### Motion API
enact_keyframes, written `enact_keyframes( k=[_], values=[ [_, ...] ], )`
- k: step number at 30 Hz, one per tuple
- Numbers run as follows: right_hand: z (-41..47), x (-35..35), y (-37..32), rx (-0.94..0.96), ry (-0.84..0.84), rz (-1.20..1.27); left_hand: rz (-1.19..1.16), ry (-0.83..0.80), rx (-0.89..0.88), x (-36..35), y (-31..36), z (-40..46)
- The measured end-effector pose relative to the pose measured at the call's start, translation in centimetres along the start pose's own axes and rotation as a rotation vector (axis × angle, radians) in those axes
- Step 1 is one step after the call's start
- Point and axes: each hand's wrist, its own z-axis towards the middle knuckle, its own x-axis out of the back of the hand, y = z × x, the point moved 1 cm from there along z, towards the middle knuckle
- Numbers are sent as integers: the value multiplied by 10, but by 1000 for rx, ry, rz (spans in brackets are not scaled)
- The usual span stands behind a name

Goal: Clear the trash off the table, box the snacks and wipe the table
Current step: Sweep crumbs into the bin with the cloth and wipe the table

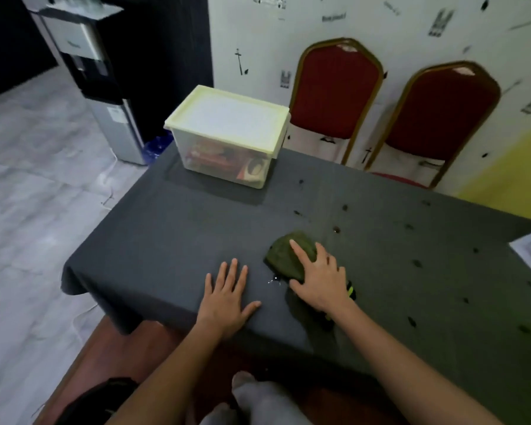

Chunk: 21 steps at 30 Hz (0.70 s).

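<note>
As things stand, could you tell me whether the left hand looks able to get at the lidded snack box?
Probably yes: the left hand lies flat on the tablecloth, and only bare cloth lies between it and the snack box.

Table draped in dark grey cloth [172,240]. Clear plastic storage box with pale yellow lid [227,134] at far left corner, snack packets inside. Crumpled olive-green rag [284,256] near front centre. Small wet patch [275,280] just beside rag. Dark specks [416,263] scattered across right half.
</note>
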Motion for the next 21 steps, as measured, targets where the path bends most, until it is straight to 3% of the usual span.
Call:
enact_keyframes(
  k=[5,11,13,17,19,21],
  values=[
    [13,-9,-36,-16,47,-79,28,-66,-26,4,-1,-2],
    [-51,-36,-17,304,150,-218,42,-39,-26,0,-3,-2],
    [-40,-33,7,227,156,-219,46,-36,-22,-1,-3,-3],
    [8,-15,10,-126,179,-102,60,-32,-17,-2,-3,-4],
    [13,-13,-11,-108,146,-76,69,-46,-25,-1,-4,-3],
    [-1,-16,-27,40,114,-95,72,-46,-26,0,-3,-2]
  ],
)
